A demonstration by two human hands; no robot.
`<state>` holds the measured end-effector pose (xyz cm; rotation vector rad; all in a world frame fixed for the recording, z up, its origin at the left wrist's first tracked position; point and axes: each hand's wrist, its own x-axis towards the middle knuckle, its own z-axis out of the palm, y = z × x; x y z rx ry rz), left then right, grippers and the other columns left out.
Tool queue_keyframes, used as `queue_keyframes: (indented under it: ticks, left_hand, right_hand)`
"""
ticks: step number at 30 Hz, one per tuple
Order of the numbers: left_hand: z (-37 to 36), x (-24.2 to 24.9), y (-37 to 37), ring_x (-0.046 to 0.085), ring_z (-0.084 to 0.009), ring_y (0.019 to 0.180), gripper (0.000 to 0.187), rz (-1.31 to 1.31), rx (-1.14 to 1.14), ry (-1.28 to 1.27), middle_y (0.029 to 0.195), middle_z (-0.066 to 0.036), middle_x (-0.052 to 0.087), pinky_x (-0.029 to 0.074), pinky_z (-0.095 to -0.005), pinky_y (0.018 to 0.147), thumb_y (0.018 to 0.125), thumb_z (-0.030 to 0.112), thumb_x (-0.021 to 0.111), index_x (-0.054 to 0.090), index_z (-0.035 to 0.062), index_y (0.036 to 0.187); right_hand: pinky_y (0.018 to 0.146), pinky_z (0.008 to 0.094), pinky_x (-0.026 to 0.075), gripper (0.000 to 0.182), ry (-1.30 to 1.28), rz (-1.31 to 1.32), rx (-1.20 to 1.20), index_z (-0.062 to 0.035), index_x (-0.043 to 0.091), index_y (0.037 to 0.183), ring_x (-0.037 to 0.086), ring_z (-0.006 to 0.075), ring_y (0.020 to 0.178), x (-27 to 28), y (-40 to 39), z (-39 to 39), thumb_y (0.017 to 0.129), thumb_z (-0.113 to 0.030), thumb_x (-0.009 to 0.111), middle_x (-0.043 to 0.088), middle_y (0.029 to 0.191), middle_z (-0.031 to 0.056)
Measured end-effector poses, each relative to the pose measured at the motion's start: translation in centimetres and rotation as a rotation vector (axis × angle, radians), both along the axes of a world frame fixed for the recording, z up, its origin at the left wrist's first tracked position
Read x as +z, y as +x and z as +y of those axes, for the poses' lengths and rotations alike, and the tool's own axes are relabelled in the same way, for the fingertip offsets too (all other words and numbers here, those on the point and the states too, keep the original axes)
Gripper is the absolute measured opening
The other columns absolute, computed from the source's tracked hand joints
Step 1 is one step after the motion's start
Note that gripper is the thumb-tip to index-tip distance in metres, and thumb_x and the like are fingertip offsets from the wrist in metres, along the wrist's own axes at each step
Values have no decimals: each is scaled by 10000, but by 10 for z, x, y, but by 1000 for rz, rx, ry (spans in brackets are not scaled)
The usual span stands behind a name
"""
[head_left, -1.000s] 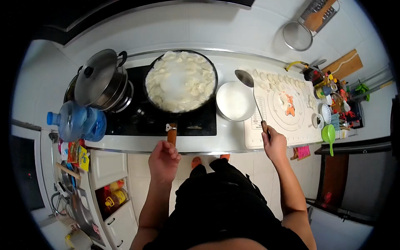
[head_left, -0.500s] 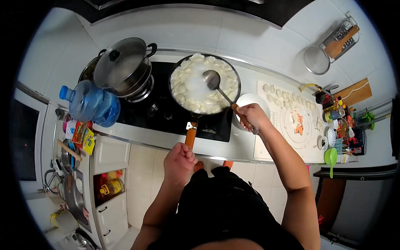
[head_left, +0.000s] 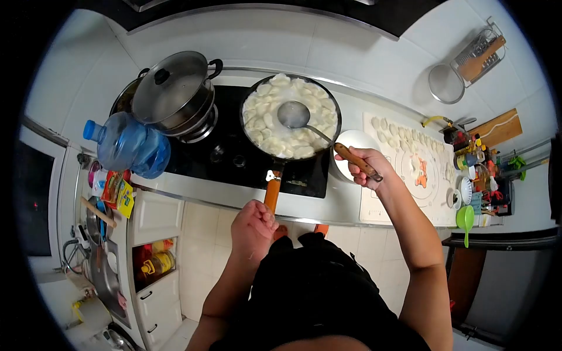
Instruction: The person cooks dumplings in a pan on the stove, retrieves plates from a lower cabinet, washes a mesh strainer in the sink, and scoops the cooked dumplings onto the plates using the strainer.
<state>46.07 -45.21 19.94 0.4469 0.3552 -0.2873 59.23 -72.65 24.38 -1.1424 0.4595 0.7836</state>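
Black pan (head_left: 337, 132), off-white dumplings (head_left: 266, 114), grey ladle (head_left: 293, 115).
The pan's handle (head_left: 273, 191) is orange-brown at 6 o'clock, the ladle's handle (head_left: 354, 159) darker brown at 4. Farther out at 4, a cream mat (head_left: 379, 203) bears ring lines and an orange printed figure (head_left: 421, 175); beyond is a bright green scoop (head_left: 466, 217). At 9, a translucent blue bottle (head_left: 132, 146) has a stronger blue cap (head_left: 90, 130).

- I'm on one head-worn camera here, looking forward and steeply down past the wearer's black clothing (head_left: 316, 286), closest to my lens.
- Straight ahead, mid-range: the round black pan with the orange-brown handle (head_left: 242, 120), just above centre.
- And it's wide, bowed at the edges! White tiled wall (head_left: 257, 41) up top, grey metal sink (head_left: 107, 285) far left.
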Motion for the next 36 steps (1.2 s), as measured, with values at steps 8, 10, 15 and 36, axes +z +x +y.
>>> queue_keyframes:
  ticks: [8,10,15,36]
  left_hand:
    - [-4,-5,5,450,-132,624,233,-3,-15,7,662,-4,484,363,-277,604,922,265,424,503,98,779]
    - [-8,-2,7,445,-135,615,235,28,-19,13,651,-13,480,360,-282,602,917,250,424,499,93,760]
    - [-16,-2,11,441,-135,608,238,55,-43,-6,646,-22,478,358,-288,602,916,241,417,497,89,752]
    - [-50,-4,12,468,-138,593,256,-30,-136,-8,686,-35,517,368,-284,585,932,247,408,524,74,785]
  right_hand:
    - [258,195,310,355,54,-9,-26,52,524,1042,329,83,278,19,-21,-37,935,-255,380,441,467,17]
    - [260,197,319,384,66,-13,-49,73,510,1067,333,83,279,23,-29,-52,931,-261,380,431,466,17]
    - [262,190,329,395,73,-37,-153,99,503,1079,351,82,280,33,-61,-88,923,-246,390,435,457,19]
    - [388,275,378,207,-828,-265,-222,2,610,920,455,132,404,-37,-137,-119,875,-175,512,498,494,71]
